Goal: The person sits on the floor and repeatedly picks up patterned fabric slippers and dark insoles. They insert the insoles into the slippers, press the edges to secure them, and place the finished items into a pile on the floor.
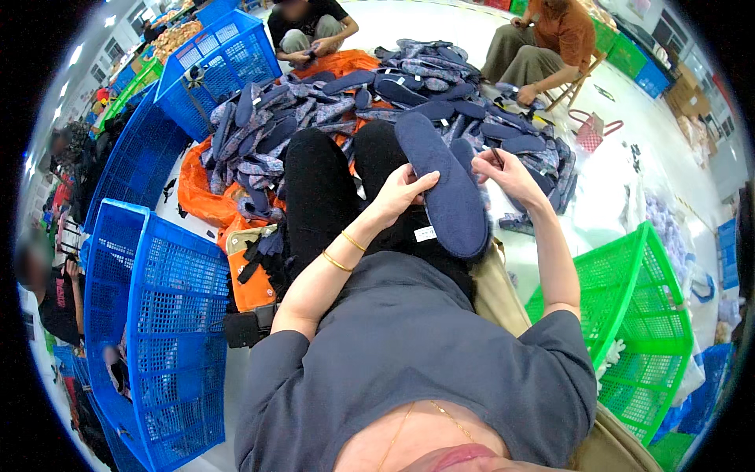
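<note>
My left hand [403, 191] grips a navy blue slipper [454, 206] by its side, thumb on top, with the flat sole facing up over my lap. Behind it shows part of a second navy slipper [462, 151]. A white tag [425, 234] hangs beside the heel end. To the slipper's right my right hand [507, 175] is closed, its fingers pinching a small dark thin tool [497, 157] whose kind I cannot make out. Past my knees spreads a large heap of similar slippers [275, 118], navy soles and patterned uppers, on orange sheeting [200, 185].
Blue plastic crates [177, 315] stand on my left, another blue crate [216, 71] farther back. A green crate [629, 330] stands on my right. Two people sit across the heap, one with a hand [527, 94] near slippers. A checked bag [590, 135] lies on the floor.
</note>
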The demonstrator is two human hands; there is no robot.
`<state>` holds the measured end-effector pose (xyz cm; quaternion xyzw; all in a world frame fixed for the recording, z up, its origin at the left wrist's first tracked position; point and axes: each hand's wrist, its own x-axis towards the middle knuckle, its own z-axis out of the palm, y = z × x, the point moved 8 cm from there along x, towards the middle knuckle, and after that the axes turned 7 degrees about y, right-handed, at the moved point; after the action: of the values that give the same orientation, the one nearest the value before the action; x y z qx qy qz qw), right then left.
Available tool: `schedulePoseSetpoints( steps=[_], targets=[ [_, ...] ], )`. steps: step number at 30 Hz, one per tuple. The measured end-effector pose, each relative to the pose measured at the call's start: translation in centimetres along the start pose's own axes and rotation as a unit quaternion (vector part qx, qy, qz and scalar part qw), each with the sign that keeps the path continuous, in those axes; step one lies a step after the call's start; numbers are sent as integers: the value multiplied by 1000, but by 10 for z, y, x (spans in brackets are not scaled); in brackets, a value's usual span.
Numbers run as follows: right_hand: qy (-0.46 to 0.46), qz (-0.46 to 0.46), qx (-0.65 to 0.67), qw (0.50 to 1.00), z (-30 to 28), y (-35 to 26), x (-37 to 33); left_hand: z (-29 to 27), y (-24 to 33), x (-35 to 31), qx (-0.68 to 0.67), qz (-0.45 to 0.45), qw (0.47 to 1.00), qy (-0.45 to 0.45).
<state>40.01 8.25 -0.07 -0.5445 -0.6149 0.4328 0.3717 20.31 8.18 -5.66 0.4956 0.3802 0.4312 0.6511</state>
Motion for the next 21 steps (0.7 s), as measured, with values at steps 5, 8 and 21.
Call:
schedulePoseSetpoints(
  steps=[5, 8, 21],
  targets=[
    [-114, -7, 101, 988, 72, -33, -4, -32, 50, -27, 18, 80, 994, 79],
    [-86, -51, 124, 987, 99, -61, -9, -53, 90, -61, 132, 299, 920, 218],
    [3, -88, 102, 991, 100, -54, 5, -119, 131, -45, 419, 435, 745, 283]
  ],
)
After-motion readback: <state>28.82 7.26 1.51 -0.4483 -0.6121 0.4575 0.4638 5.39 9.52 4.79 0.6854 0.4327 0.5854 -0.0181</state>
